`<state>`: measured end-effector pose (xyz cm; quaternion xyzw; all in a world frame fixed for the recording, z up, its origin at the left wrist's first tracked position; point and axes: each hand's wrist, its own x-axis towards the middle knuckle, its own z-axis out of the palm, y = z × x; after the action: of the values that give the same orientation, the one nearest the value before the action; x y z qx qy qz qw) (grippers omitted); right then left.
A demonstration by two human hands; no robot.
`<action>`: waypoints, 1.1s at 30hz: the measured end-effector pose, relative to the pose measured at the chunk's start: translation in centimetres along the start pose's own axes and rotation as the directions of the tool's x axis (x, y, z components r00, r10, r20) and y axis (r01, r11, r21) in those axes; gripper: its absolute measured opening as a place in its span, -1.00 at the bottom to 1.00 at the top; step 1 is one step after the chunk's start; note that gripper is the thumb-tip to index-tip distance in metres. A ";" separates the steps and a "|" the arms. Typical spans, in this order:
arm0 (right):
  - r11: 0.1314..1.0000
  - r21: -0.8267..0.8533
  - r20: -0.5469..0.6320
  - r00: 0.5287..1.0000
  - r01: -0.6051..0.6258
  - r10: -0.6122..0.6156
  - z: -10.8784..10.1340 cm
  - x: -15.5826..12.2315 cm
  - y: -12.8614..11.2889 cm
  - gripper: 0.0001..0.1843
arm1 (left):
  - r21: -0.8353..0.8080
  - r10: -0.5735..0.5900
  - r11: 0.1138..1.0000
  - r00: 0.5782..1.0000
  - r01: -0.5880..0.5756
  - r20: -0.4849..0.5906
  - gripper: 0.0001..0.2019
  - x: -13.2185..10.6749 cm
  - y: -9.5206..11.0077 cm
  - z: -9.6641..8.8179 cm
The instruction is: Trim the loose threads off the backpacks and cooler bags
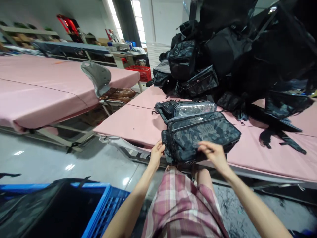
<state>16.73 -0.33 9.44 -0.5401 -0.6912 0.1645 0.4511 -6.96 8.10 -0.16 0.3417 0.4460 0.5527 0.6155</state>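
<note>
A dark camouflage backpack (205,130) lies on the near edge of the pink-covered table, its zipped front panel turned up toward me. Behind that panel a silvery lined part (194,109) shows, with straps spread out to the left. At the bag's left side, by the side pocket, my left hand (157,153) is closed on its edge. My right hand (214,154) is over the lower front panel, fingers pinched together. Some blur surrounds those fingertips, so whatever they hold is too small to make out.
Black and camouflage bags are heaped (228,56) at the back right of the table (131,122). A blue crate (99,205) with a bag inside stands at lower left. Beyond are a grey chair (97,77), another pink table (44,89) and a red crate (142,72).
</note>
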 end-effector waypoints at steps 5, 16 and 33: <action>0.947 -0.274 -0.276 0.957 -0.167 0.089 -7.3 -0.6 7.7 -0.74 | 0.119 -0.057 0.991 0.998 0.053 0.025 -0.46 0.8 0.9 -0.9; 0.972 0.119 -0.341 0.911 -0.205 0.233 -6.5 -1.4 10.4 -0.79 | 0.817 0.466 0.258 0.807 -0.516 0.363 -0.48 7.5 8.4 9.7; 0.992 -0.123 -0.269 0.963 -0.022 -0.012 -5.7 -6.0 9.2 -0.55 | 0.801 0.124 -0.217 0.799 -0.557 0.589 -0.47 7.0 12.0 18.8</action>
<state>26.86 -3.85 3.28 -0.5866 -0.6310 0.0472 0.5055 5.91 18.24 16.53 0.8630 0.4860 0.1331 0.0370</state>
